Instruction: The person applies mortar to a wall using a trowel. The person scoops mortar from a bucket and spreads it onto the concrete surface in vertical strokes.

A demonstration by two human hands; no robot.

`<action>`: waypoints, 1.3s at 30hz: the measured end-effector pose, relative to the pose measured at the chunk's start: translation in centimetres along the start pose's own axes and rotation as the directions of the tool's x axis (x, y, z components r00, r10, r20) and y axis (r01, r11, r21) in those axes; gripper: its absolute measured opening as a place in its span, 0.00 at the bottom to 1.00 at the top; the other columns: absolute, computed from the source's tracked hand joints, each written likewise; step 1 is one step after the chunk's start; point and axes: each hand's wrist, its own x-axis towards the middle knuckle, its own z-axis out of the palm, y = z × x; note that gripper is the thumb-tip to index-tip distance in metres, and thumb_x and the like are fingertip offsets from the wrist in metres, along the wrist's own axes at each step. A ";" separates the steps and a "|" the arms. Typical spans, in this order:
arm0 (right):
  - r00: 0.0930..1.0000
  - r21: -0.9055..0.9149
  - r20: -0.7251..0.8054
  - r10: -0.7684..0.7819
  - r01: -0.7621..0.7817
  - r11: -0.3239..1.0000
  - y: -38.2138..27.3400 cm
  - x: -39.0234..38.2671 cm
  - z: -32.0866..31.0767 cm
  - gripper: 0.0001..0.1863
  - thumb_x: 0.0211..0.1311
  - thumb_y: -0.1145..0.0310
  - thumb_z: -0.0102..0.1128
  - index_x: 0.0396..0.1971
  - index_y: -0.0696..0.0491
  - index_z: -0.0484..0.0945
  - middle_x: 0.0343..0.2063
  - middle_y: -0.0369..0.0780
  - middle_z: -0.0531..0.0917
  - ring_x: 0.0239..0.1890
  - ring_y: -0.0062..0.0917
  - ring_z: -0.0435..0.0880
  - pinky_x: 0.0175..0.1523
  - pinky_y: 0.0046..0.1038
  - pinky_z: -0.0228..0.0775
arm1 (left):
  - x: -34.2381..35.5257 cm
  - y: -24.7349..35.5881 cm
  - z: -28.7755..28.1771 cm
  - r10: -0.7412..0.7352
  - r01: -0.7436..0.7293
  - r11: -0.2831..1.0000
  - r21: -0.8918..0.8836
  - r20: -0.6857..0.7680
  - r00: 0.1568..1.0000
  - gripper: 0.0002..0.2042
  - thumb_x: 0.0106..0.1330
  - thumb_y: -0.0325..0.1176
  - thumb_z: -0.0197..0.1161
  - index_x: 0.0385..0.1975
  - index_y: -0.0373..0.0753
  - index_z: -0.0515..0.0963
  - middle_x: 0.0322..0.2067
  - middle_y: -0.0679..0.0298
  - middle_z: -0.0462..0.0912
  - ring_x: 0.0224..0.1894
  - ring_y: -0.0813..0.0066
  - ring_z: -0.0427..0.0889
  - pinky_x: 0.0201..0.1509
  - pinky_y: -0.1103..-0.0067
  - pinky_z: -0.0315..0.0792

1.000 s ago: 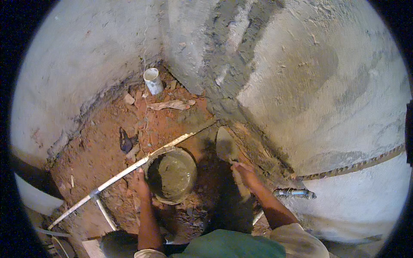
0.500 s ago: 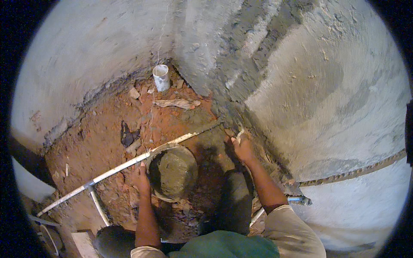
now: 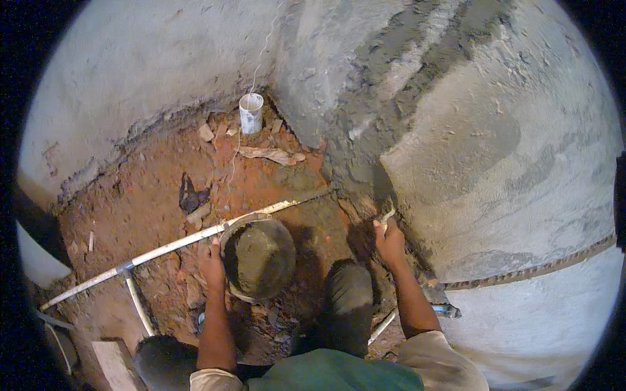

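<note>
My left hand [image 3: 211, 264] is closed on the left rim of a round bucket [image 3: 250, 300]. Grey wet mortar [image 3: 266, 253] lies inside the bucket, which stands on the dirt floor in front of my knees. In my right hand [image 3: 390, 244] is a trowel [image 3: 389, 214], its pale handle in my closed fingers. Its dark blade points away from me, close to the foot of the right wall [image 3: 482, 176]; whether it touches the wall I cannot tell. Fresh dark mortar [image 3: 365, 146] covers a rough strip of that wall beyond the trowel.
A white pipe [image 3: 171, 247] runs across the floor just past the bucket, with a branch [image 3: 139, 301] toward me. An upright white pipe stub [image 3: 251, 116] stands in the far corner with a string [image 3: 262, 55] by it. Rubble and a wood piece [image 3: 114, 365] lie about.
My right hand has moved right and a little nearer to me with the trowel, whose blade now shows by the wall. My left hand stays on the bucket rim. The view has shifted slightly.
</note>
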 end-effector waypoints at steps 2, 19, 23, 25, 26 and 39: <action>1.000 -0.065 -0.018 -0.012 0.011 0.998 -1.0 -0.8 -0.7 0.20 0.58 0.55 0.53 0.34 0.60 0.69 0.26 0.55 0.77 0.31 0.52 0.76 0.35 0.42 0.66 | 0.0 -0.5 -0.2 0.024 -0.024 1.000 0.012 -0.023 0.999 0.19 0.61 0.38 0.57 0.12 0.35 0.62 0.16 0.68 0.60 0.22 0.76 0.58 0.27 0.77 0.55; 0.991 0.000 0.104 -0.082 0.082 0.997 2.9 1.7 0.3 0.20 0.58 0.55 0.54 0.36 0.60 0.71 0.20 0.50 0.77 0.23 0.40 0.77 0.30 0.36 0.66 | 0.2 0.3 0.3 -0.098 0.099 0.995 -0.030 0.034 0.995 0.19 0.62 0.39 0.56 0.13 0.37 0.63 0.14 0.71 0.60 0.20 0.81 0.56 0.23 0.79 0.54; 0.967 0.194 0.253 -0.012 -0.039 0.980 0.2 1.8 -3.0 0.19 0.59 0.55 0.53 0.36 0.59 0.70 0.19 0.42 0.76 0.18 0.29 0.76 0.25 0.30 0.68 | 0.2 0.6 -0.1 -0.071 0.071 0.997 -0.015 0.023 0.997 0.18 0.63 0.38 0.55 0.13 0.36 0.64 0.14 0.71 0.60 0.19 0.81 0.58 0.23 0.79 0.55; 0.922 0.349 0.379 0.083 -0.225 0.910 -0.3 2.3 -3.0 0.19 0.60 0.54 0.52 0.36 0.58 0.70 0.19 0.38 0.75 0.16 0.24 0.74 0.22 0.27 0.68 | 0.1 0.0 0.2 0.024 -0.023 0.999 0.040 -0.022 0.999 0.18 0.63 0.38 0.55 0.14 0.35 0.65 0.13 0.71 0.60 0.19 0.81 0.59 0.24 0.79 0.55; 0.889 0.411 0.437 0.137 -0.333 0.849 -1.0 2.9 -2.4 0.19 0.60 0.55 0.52 0.36 0.57 0.70 0.18 0.36 0.74 0.15 0.21 0.72 0.21 0.25 0.67 | 0.2 -0.6 0.1 0.046 -0.045 0.998 0.051 -0.017 0.999 0.18 0.62 0.38 0.56 0.14 0.35 0.66 0.13 0.71 0.60 0.19 0.81 0.59 0.24 0.79 0.56; 0.914 0.094 0.396 0.084 -0.132 0.987 5.0 4.9 8.9 0.21 0.58 0.54 0.53 0.36 0.61 0.74 0.29 0.50 0.80 0.33 0.43 0.79 0.40 0.41 0.69 | 0.5 -1.7 0.5 -0.173 0.184 0.978 -0.102 0.108 0.979 0.19 0.61 0.37 0.58 0.12 0.37 0.63 0.14 0.73 0.61 0.20 0.84 0.57 0.24 0.82 0.53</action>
